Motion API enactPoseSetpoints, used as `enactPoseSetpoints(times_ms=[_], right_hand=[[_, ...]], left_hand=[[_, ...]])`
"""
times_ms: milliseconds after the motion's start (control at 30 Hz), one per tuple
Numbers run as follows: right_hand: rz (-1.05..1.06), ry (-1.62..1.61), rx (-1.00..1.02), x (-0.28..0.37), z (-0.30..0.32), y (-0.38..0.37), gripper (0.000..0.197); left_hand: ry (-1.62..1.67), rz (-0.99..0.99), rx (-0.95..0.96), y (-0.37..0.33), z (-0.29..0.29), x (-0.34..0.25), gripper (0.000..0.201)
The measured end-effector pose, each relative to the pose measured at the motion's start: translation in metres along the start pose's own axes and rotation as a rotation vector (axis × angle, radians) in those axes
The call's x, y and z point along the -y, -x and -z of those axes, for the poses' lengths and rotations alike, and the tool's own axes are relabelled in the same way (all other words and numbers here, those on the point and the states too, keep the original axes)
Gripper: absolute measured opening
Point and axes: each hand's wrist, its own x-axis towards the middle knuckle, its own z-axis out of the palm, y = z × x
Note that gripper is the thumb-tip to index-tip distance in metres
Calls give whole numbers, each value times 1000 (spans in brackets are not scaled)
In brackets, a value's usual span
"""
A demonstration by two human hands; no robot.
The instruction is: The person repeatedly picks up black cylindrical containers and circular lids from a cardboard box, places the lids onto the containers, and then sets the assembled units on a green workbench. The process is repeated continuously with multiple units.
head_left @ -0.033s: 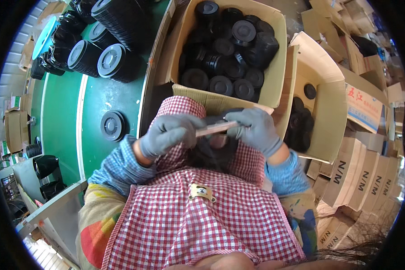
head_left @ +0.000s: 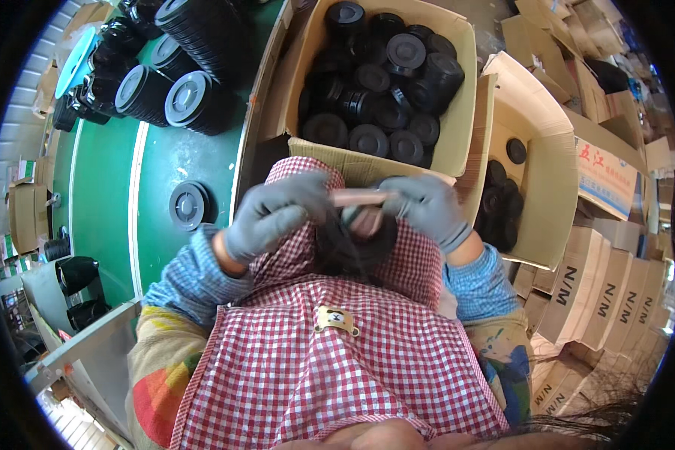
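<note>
Both my hands wear grey gloves and are raised over my lap, facing each other. A thin pinkish-tan strip [head_left: 364,198], blurred by motion, spans the gap between them. My left hand [head_left: 277,216] is closed at its left end, the fingers curled. At the other end my right hand [head_left: 430,212] pinches it between thumb and fingers. Just below the strip, a black round part [head_left: 356,251] with a hole in it rests on my lap against the red checked apron [head_left: 352,360]. What material the strip is, I cannot make out.
An open cardboard box [head_left: 382,161] ahead holds many black round parts; a second box [head_left: 551,172] to the right holds several more. On the green table [head_left: 101,202] at left stand stacks of black discs [head_left: 191,101] and a lone black disc [head_left: 189,205]. Flattened cartons [head_left: 577,281] lie at right.
The strip has risen slightly and turned more level. My left hand has shifted a little up; my right hand has moved only slightly.
</note>
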Motion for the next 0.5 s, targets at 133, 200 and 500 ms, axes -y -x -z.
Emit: enactPoseSetpoints(times_ms=[133,200,500], right_hand=[[-637,-481,-368,-24,30,12,41],[-715,-680,-565,-48,29,29,41],[-896,-864,-646,-50,-13,66,36]], left_hand=[[-935,-216,155,55,14,-24,30],[-1116,-239,477,75,-24,-21,38],[-1458,-225,856,74,-60,30,19]])
